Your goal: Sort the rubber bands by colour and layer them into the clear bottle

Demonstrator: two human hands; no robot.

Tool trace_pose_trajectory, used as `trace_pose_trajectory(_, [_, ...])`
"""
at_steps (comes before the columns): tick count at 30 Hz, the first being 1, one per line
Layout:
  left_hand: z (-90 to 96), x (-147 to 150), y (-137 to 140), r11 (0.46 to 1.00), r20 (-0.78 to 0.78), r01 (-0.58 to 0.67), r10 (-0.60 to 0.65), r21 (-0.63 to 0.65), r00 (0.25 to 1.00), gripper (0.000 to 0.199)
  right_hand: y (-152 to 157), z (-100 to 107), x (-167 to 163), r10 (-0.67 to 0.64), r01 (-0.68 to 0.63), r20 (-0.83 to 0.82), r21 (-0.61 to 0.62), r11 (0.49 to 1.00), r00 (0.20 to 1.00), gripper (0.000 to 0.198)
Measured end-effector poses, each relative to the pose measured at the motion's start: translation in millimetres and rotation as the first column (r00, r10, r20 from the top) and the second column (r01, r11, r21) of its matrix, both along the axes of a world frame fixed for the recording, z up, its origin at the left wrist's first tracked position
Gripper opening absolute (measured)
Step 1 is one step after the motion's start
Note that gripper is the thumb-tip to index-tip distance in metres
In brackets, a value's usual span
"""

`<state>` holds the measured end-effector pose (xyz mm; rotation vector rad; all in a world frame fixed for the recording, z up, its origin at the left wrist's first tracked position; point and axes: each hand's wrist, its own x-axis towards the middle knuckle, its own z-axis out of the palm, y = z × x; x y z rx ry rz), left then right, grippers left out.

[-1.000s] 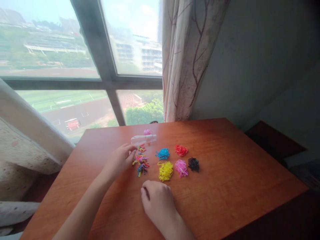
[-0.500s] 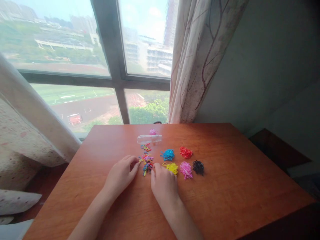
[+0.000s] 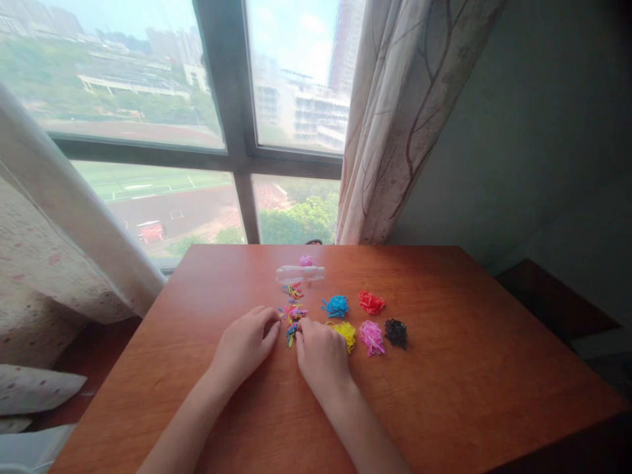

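Both hands closed in on the mixed pile of rubber bands [image 3: 292,316] since a second ago; my right hand [image 3: 320,352] came up from the near table edge. Left hand [image 3: 245,343] sits palm-down just left of the pile, fingers loosely curled, fingertips at its edge. Right fingertips press into the pile's near end; can't tell if they pinch a band. Sorted heaps lie to the right: blue [image 3: 336,306], red [image 3: 371,303], yellow [image 3: 345,332] partly under my right hand, pink [image 3: 372,336], black [image 3: 395,332]. Clear bottle [image 3: 299,274] lies on its side beyond the pile on the wooden table [image 3: 469,382].
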<state>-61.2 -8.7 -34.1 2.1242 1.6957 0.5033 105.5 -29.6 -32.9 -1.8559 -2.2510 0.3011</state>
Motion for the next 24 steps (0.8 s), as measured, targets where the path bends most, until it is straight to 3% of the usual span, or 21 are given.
trace_pose_trajectory(7, [-0.6, -2, 0, 1.0, -0.004, 0.01, -0.01, 0.005, 1.0, 0.019, -5, -2, 5, -0.041, 0.046, -0.172, 0.027, 0.999, 0.984, 0.008])
trace_pose_trajectory(12, [1.4, -7, 1, 1.0, -0.033, -0.019, 0.019, 0.005, 0.999, 0.022, -17, -1, 27, -0.106, 0.132, -0.286, 0.071, 0.989, 0.952, 0.008])
trace_pose_trajectory(18, [-0.1, -9, 3, 1.0, -0.039, -0.029, 0.029, 0.003, 0.999, 0.025, -33, -3, 95, -0.258, 0.332, -0.358, 0.163, 0.929, 0.897, 0.018])
trace_pose_trajectory(24, [-4.0, -10, 5, 0.998, -0.052, -0.058, 0.059, 0.01, 0.997, 0.028, -45, -15, 173, -0.451, 0.513, -0.278, 0.217, 0.83, 0.848, 0.034])
